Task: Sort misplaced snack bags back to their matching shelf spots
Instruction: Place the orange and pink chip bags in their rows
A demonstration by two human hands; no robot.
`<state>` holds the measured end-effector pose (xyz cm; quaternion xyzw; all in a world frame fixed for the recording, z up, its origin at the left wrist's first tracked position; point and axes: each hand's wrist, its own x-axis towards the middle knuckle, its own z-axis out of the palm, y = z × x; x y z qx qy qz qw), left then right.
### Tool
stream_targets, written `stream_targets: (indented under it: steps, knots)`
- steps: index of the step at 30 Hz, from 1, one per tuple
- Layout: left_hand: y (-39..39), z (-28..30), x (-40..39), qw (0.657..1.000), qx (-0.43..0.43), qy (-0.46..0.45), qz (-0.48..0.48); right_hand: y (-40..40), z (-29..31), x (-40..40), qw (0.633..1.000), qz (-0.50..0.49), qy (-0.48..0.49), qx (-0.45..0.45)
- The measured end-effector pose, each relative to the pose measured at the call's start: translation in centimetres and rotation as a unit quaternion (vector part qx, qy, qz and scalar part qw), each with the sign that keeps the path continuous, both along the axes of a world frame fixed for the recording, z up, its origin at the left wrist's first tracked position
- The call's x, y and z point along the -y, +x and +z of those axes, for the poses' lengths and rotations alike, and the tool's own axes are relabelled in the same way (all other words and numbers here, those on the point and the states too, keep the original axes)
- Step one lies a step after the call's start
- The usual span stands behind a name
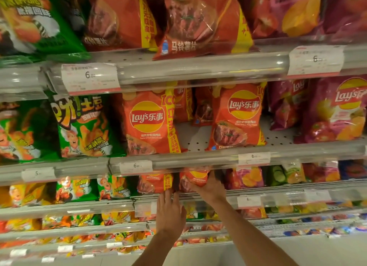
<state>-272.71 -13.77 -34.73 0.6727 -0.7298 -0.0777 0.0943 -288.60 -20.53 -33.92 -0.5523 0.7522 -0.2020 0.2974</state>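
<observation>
Mostly tiered shop shelves, crowded snack bags.

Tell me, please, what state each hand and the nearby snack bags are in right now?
Right hand: grips a small orange bag on its shelf.
Small orange bag: upright, held.
Left hand: fingers straight, at the shelf edge, holding nothing.
Neighbouring orange bag: upright on the shelf, untouched.
</observation>
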Motion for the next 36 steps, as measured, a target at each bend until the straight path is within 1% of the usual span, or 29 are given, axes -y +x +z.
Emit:
stream_targets:
  steps: [4, 7, 9, 12, 15, 19, 23, 28, 30, 33, 36]
  knots:
    - [-1.0, -0.4, 0.0, 0.999, -0.012, -0.02, 0.036, -1.3, 0.2, -0.6, 1.0, 0.02, 0.009, 0.018]
    - [-2.5, -0.3, -0.2, 0.997, -0.037, -0.02, 0.065, -2.9, 0.4, -1.9, 0.997, 0.033, -0.046, 0.044]
    - [-4.1, -0.3, -0.3, 0.993, -0.084, -0.046, 0.069, -4.2, 0.4, -3.1, 0.994, 0.042, -0.077, 0.068]
    - [-7.5, -0.1, -0.3, 0.973, -0.198, -0.099, 0.072, -7.1, 0.6, -4.6, 0.983, 0.046, -0.126, 0.125]
    - [-12.0, 0.3, -0.1, 0.956, -0.264, -0.116, 0.059, -11.5, 0.8, -5.9, 0.973, 0.025, -0.161, 0.161]
    - [-19.1, 0.7, -0.2, 0.939, -0.323, -0.096, 0.074, -19.6, 0.7, -7.5, 0.973, -0.032, -0.168, 0.154]
    - [-26.2, 0.7, -0.2, 0.914, -0.391, -0.064, 0.085, -28.0, 0.1, -8.4, 0.969, -0.092, -0.179, 0.145]
    - [-32.7, 0.3, 0.9, 0.9, -0.42, -0.038, 0.116, -36.6, -0.5, -8.9, 0.963, -0.16, -0.198, 0.09]
    - [-34.5, 0.3, 1.9, 0.896, -0.426, -0.008, 0.126, -39.4, -0.4, -8.7, 0.962, -0.179, -0.2, 0.057]
    - [-36.7, 0.9, 3.1, 0.894, -0.424, 0.056, 0.135, -42.7, 0.0, -7.8, 0.973, -0.157, -0.166, 0.026]
    - [-38.1, 1.0, 4.4, 0.874, -0.457, 0.091, 0.14, -44.8, 0.6, -5.7, 0.99, -0.101, -0.093, 0.039]
